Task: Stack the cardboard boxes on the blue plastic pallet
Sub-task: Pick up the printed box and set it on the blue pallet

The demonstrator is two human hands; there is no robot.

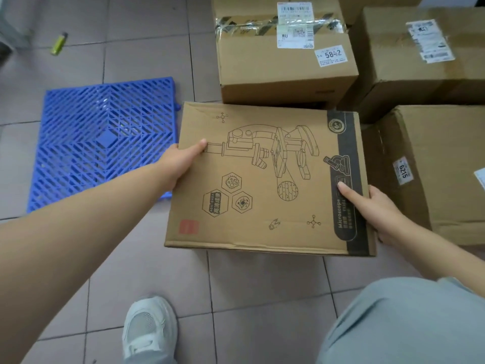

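- Left hand [181, 160] and right hand [372, 208] grip opposite short sides of the flat brown cardboard box printed with a microscope [265, 179].
- Empty blue slatted plastic pallet [78, 143] lies directly left, nearer the left hand.

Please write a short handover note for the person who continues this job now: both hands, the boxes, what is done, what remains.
Left hand and right hand grip opposite sides of the microscope box, beside the blue pallet.
The pallet holds no boxes; nothing is stacked.
Waiting: box labelled 5842, box labelled 6215, one more box at far right.
Left to do: place the microscope box on the pallet, then stack the others.
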